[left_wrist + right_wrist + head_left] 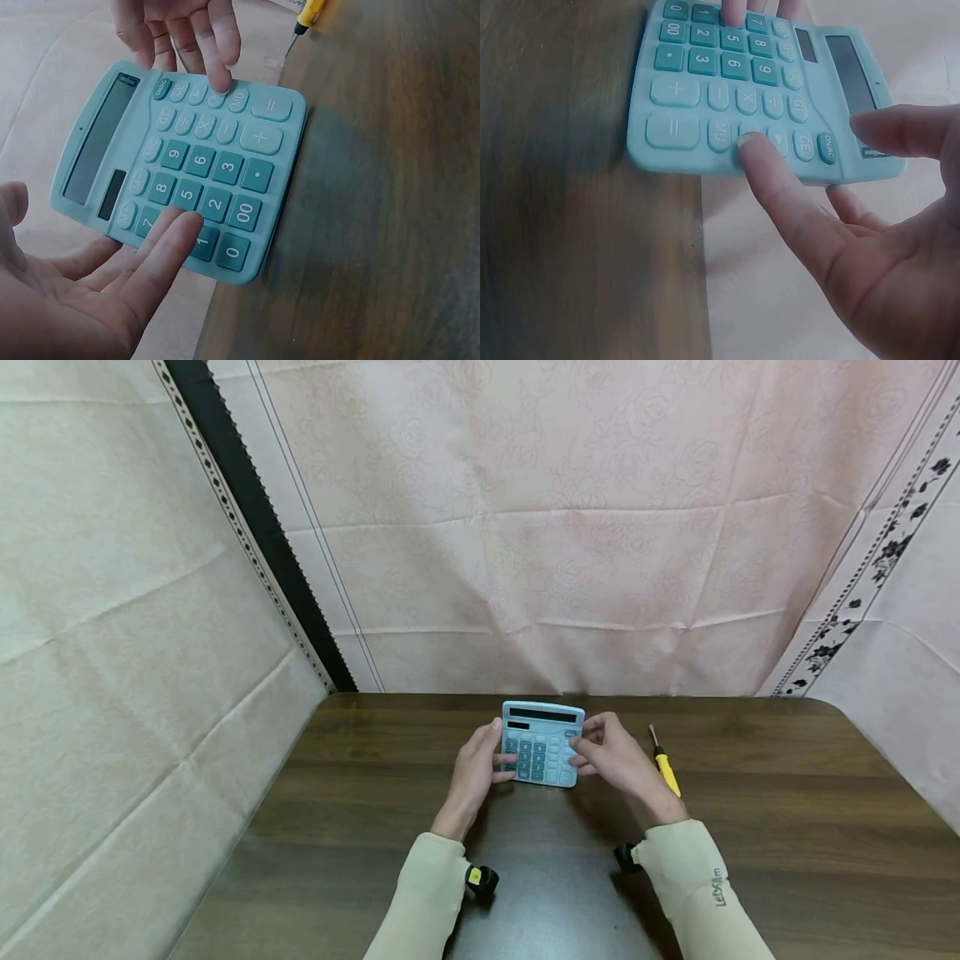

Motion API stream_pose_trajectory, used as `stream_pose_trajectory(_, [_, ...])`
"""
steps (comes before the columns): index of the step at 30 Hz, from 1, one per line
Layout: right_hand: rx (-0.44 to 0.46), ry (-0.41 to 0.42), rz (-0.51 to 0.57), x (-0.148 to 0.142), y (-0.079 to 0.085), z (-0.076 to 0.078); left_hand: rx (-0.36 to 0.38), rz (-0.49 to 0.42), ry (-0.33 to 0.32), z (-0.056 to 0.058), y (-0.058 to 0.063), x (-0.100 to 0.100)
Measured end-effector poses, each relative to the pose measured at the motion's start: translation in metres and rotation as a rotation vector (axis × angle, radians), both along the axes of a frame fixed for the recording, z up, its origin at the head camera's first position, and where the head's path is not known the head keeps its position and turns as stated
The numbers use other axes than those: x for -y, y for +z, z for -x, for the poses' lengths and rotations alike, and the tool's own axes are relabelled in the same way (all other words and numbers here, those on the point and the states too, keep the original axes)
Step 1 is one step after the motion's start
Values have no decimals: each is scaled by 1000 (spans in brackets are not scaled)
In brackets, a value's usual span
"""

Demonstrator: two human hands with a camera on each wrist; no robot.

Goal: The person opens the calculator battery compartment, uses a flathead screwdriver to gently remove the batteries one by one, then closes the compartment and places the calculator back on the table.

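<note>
A light blue calculator (542, 752) is tilted up at the table's far side, its dark display along the top. At its left edge my left hand (472, 772) holds it, two fingers laid over the lower-left keys and others behind, as the left wrist view shows. My right hand (618, 760) grips the opposite edge. In the right wrist view, one fingertip (751, 142) rests on a key beside MU, the thumb (900, 129) lies by the display (849, 71), and other fingers go partly hidden behind the casing.
A screwdriver with a yellow handle (667, 772) lies on the brown wooden table (787, 827), just right of my right hand. Pale patterned cloth (600, 568) hangs behind the far edge, and more cloth (135, 652) covers the left side.
</note>
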State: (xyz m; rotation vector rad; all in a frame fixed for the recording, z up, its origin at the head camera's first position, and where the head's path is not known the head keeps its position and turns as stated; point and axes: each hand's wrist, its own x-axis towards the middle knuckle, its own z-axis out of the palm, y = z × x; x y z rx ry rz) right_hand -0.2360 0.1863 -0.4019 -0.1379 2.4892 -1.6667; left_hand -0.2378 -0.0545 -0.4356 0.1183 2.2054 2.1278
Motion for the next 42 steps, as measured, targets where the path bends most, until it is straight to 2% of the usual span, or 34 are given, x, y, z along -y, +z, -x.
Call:
stream_pose_trajectory(5, [6,8,26,0,0,0,-6,-17,3,0,1,0])
stream_pose_trajectory(13, [8,4,27,1,0,1,-9,-93,9,2,2,1])
stream_pose_trajectory(24, [17,-12,96,1,1,1,35,-120,-24,3,3,3])
stream_pose_trajectory(32, [-1,-5,170,0,1,2,3,-149,-40,4,3,4])
stream_pose_trajectory(42, [35,-2,128,-1,5,-2,4,-144,-13,2,6,3])
